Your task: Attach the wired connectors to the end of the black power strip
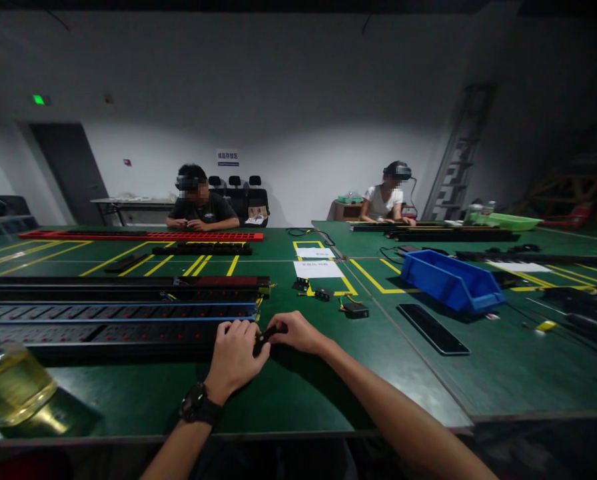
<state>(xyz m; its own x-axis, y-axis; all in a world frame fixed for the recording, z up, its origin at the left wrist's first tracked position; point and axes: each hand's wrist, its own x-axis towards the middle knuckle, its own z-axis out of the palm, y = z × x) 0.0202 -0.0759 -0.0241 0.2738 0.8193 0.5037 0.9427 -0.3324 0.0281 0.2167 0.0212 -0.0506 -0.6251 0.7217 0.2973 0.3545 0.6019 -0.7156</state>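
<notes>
My left hand (236,352) grips the right end of the nearest long black power strip (148,333), its fingers curled over the top. Red dots run along that strip's face. At the strip's end, the fingertips of my right hand (298,331) pinch a small black part (262,339); its exact kind is too dark to make out. Both hands almost touch there, and the fingers partly hide the joint. Behind lies a blue-edged strip (128,311), with another dark strip (103,291) beyond it. A small black module with wires (356,309) sits right of my right hand.
On the green table (328,393) are a phone (433,329), a blue bin (451,280), white paper sheets (318,269) and a screwdriver (588,327). A bottle of yellow liquid (13,387) stands front left. Two people (206,210) work across the table, near a red rail (203,237).
</notes>
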